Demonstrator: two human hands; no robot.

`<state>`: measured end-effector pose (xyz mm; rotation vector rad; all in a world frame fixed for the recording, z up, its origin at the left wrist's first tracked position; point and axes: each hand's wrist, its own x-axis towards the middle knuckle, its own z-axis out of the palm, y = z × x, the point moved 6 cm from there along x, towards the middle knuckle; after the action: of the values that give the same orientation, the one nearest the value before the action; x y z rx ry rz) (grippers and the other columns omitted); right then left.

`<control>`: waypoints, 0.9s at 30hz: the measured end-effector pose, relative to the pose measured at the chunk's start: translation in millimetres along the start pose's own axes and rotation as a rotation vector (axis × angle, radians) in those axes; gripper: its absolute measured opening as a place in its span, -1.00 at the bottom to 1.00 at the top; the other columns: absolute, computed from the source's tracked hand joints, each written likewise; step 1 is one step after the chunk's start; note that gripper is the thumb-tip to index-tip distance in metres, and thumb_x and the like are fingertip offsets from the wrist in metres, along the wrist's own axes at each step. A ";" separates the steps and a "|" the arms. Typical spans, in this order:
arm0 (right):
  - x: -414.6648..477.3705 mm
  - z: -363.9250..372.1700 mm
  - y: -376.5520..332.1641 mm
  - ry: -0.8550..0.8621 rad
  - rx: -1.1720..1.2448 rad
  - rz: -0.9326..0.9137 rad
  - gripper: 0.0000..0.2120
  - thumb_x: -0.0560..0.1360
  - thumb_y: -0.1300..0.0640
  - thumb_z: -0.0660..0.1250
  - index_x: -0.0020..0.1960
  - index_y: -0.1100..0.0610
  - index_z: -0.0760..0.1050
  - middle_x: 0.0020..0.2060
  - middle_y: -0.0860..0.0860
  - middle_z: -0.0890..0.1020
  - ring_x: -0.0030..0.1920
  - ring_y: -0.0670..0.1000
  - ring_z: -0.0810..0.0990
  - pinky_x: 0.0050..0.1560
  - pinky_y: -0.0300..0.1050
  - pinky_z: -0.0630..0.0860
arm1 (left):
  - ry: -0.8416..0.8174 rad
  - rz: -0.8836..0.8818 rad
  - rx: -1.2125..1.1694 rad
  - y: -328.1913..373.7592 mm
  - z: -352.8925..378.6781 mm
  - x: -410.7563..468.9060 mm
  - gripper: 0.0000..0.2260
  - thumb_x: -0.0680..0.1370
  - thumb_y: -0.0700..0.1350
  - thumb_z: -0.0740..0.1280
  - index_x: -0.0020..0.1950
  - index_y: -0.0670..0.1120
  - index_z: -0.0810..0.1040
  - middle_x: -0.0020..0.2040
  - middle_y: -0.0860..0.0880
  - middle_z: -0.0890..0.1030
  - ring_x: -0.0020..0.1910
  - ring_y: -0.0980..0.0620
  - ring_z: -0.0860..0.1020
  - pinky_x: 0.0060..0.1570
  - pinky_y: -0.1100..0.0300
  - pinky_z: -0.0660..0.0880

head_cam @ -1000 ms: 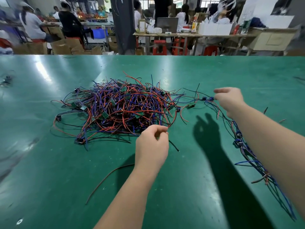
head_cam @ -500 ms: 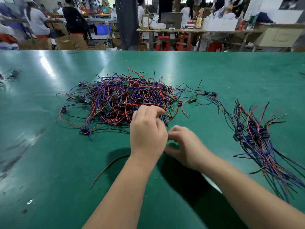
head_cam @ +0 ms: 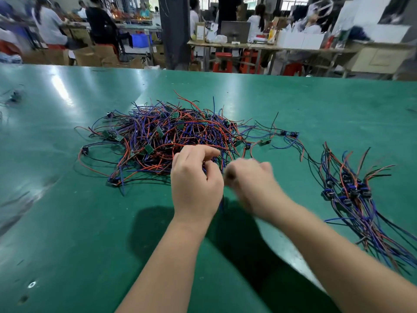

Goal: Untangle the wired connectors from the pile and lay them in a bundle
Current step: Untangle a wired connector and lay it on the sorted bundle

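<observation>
While the bundle [head_cam: 354,199] lies apart at right, the right hand [head_cam: 250,179], blurred, has been brought back beside the left hand [head_cam: 196,177] at the pile [head_cam: 171,141]. Left fingers are pinched on wires; the right's grip cannot be told, so another pick is judged begun

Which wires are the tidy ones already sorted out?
Look at the green table, to the right of both hands. The sorted bundle lies there alone, wires running roughly one way, black plugs clustered together, unlike the big tangled pile in the middle.
</observation>
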<state>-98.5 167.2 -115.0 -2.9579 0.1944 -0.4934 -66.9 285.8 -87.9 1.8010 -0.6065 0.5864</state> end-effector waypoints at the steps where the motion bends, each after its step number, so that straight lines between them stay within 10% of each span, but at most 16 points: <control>1: 7.8 -14.7 25.3 0.078 0.053 0.106 -0.91 0.50 0.11 0.29 -0.16 -0.04 0.42 -0.20 -0.07 0.55 0.01 0.13 0.53 -0.16 -0.06 0.17 | 0.012 -0.008 -0.008 -1.5 -1.2 1.4 -0.75 0.39 -0.33 0.20 -0.13 -0.10 0.62 -0.17 0.05 0.56 -0.11 -0.03 0.53 0.01 0.03 0.47; 6: 45.8 -48.5 121.4 0.100 -0.018 0.544 -0.68 0.57 -0.05 0.22 0.24 0.10 0.46 0.21 0.15 0.52 0.23 0.21 0.45 0.20 0.07 0.34 | 0.068 -0.141 -0.036 -15.6 -5.9 5.1 -0.64 0.39 -0.42 0.13 -0.05 -0.10 0.60 -0.09 0.00 0.57 -0.01 -0.07 0.52 0.10 0.00 0.45; 13: 20.9 17.4 50.3 -0.241 0.223 0.258 -0.71 0.36 -0.14 0.48 -0.10 0.06 0.63 -0.16 -0.04 0.64 -0.12 -0.02 0.57 -0.10 -0.25 0.40 | 0.104 -0.380 -0.147 -41.4 -6.7 7.0 -0.56 0.41 -0.45 0.09 -0.12 0.08 0.52 -0.06 0.02 0.58 -0.02 0.05 0.52 0.06 0.10 0.47; 23: -12.8 33.5 47.3 -0.274 -0.020 0.395 -0.70 0.57 0.16 0.20 -0.32 0.17 0.28 -0.27 0.12 0.36 -0.16 0.23 0.44 -0.29 -0.06 0.31 | 0.046 -0.493 -0.161 -55.8 2.0 2.0 -0.58 0.38 -0.44 0.09 -0.10 0.03 0.54 -0.05 0.02 0.58 -0.04 0.05 0.51 -0.01 0.15 0.45; 27: -27.5 19.4 65.1 -0.199 0.218 0.498 -0.83 0.59 0.14 0.19 -0.12 0.21 0.45 -0.19 0.12 0.54 -0.14 0.13 0.48 -0.20 -0.12 0.36 | 0.005 -0.520 -0.177 -57.1 5.6 0.5 -0.56 0.38 -0.44 0.09 -0.12 0.10 0.49 -0.04 0.04 0.55 -0.09 0.16 0.48 -0.08 0.19 0.39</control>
<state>-124.7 109.5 -151.9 -2.5865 0.7715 -0.1412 -28.5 296.0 -129.2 1.6961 -0.1616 0.1761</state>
